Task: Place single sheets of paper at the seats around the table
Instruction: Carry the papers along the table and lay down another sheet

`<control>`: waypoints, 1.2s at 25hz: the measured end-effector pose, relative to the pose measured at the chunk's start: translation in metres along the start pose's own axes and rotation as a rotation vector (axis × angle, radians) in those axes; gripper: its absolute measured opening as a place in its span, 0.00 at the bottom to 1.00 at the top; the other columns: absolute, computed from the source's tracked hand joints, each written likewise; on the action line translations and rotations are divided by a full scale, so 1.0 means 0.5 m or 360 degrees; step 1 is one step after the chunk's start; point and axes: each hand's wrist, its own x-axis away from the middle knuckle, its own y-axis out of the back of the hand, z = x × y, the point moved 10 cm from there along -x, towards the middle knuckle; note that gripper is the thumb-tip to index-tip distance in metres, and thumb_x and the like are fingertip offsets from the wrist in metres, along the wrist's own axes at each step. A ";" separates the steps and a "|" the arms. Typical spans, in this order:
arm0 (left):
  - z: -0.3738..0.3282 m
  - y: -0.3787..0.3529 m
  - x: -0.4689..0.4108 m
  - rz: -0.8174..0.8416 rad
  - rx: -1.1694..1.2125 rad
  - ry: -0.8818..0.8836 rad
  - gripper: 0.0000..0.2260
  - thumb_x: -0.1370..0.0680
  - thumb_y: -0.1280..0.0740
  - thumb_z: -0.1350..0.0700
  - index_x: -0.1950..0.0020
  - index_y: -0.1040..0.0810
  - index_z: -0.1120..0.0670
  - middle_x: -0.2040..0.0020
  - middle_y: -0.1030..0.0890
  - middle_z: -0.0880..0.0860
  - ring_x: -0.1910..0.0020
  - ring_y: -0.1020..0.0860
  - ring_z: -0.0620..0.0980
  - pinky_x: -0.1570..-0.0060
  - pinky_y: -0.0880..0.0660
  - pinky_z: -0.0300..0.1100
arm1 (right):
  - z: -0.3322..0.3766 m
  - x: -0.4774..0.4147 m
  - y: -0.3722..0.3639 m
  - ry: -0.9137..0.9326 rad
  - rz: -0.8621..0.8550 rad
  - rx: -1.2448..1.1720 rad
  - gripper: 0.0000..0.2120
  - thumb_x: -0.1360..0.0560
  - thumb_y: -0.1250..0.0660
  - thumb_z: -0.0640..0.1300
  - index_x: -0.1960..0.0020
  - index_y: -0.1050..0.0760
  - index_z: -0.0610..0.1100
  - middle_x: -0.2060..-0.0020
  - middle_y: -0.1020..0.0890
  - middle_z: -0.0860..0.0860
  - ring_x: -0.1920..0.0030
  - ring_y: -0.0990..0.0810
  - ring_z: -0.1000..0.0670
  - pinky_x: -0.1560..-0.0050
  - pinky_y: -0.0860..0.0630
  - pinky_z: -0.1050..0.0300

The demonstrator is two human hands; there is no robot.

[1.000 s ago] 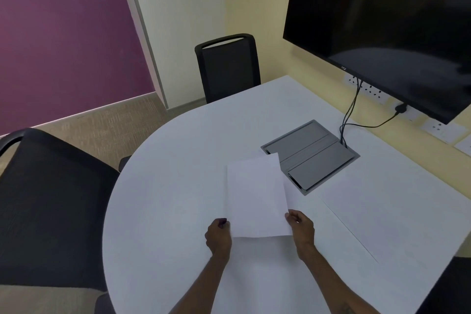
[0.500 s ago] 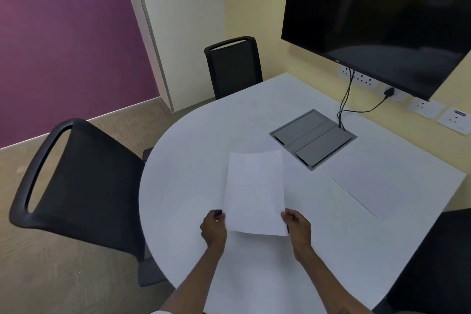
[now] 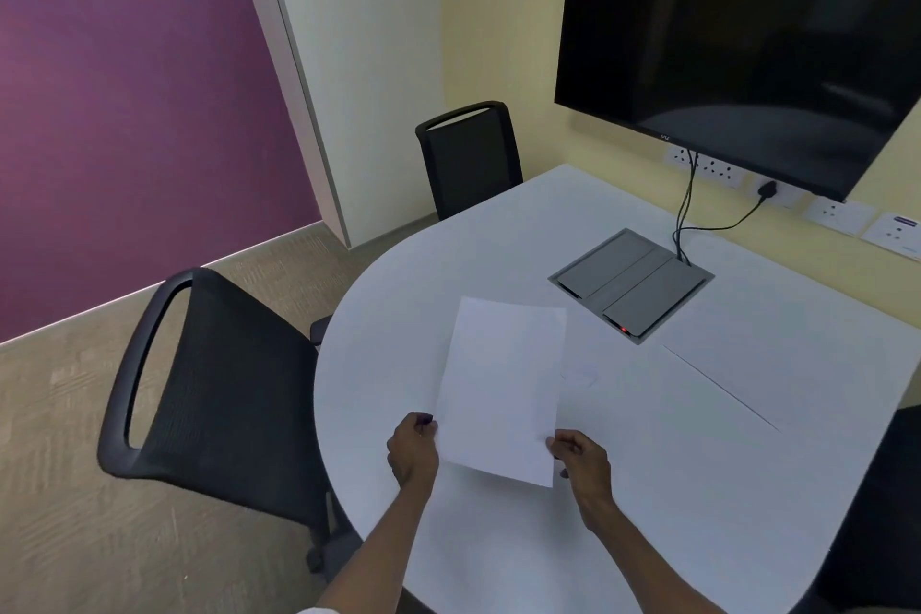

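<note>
Both hands hold a white sheet of paper just above the white table. My left hand pinches the sheet's lower left edge. My right hand pinches its lower right corner. I cannot tell whether it is one sheet or a thin stack. Another white sheet lies flat on the table at the right, below the grey box. A black mesh chair stands at the table's left side, and a second black chair at the far end.
A grey cable box is set into the tabletop, with black cables running up to wall sockets. A large dark screen hangs on the yellow wall. Part of a dark chair shows at the right edge. Carpet floor lies left.
The view has pulled back and swung left, so the left chair shows in full. The held sheet has turned slightly and sits lower over the table. Both hands keep their grip.
</note>
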 end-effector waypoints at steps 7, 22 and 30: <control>-0.019 0.046 -0.221 0.0169 -0.0218 -0.0078 0.05 0.23 0.32 0.61 0.49 0.17 0.58 0.51 0.15 0.57 0.57 0.23 0.51 0.56 0.25 0.42 | -0.004 -0.034 -0.169 -0.0096 -0.0104 -0.0156 0.01 0.28 0.27 0.35 0.56 0.18 0.37 0.57 0.15 0.40 0.62 0.15 0.47 0.55 0.18 0.58; -0.049 -0.014 -0.575 0.0583 -0.0568 -0.0320 0.06 0.22 0.34 0.64 0.50 0.17 0.59 0.53 0.16 0.56 0.59 0.23 0.51 0.60 0.29 0.39 | -0.078 -0.063 -0.449 -0.0512 -0.0660 -0.0598 0.03 0.25 0.30 0.35 0.52 0.21 0.39 0.60 0.20 0.41 0.60 0.17 0.42 0.67 0.20 0.65; -0.053 -0.073 -0.624 0.0669 -0.0720 -0.0371 0.07 0.23 0.35 0.65 0.54 0.19 0.57 0.60 0.21 0.51 0.59 0.21 0.54 0.64 0.27 0.40 | -0.148 -0.098 -0.492 -0.0758 -0.0734 -0.0685 0.04 0.27 0.31 0.31 0.53 0.21 0.31 0.57 0.20 0.39 0.55 0.17 0.38 0.68 0.20 0.65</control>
